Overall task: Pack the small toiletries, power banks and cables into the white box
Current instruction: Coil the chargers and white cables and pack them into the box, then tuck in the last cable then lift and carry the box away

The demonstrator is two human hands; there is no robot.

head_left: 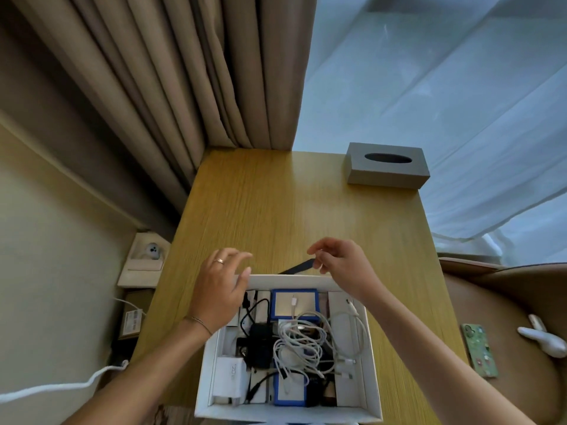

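White box point(373, 357) sits open at the near edge of the wooden worktop point(276, 210), holding tangled white cables point(303, 342), blue-edged power banks point(294, 303) and a white charger point(228, 377) whose grey print is unreadable. Left hand point(222, 286) hovers with relaxed fingers over the box's far-left corner. Right hand point(340, 265) pinches a black strap point(299, 267).

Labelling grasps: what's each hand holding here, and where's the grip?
Right hand pinches the near end of a flat black strap-like item above the white box's far rim. Left hand holds nothing, fingers spread over the box's far-left corner.
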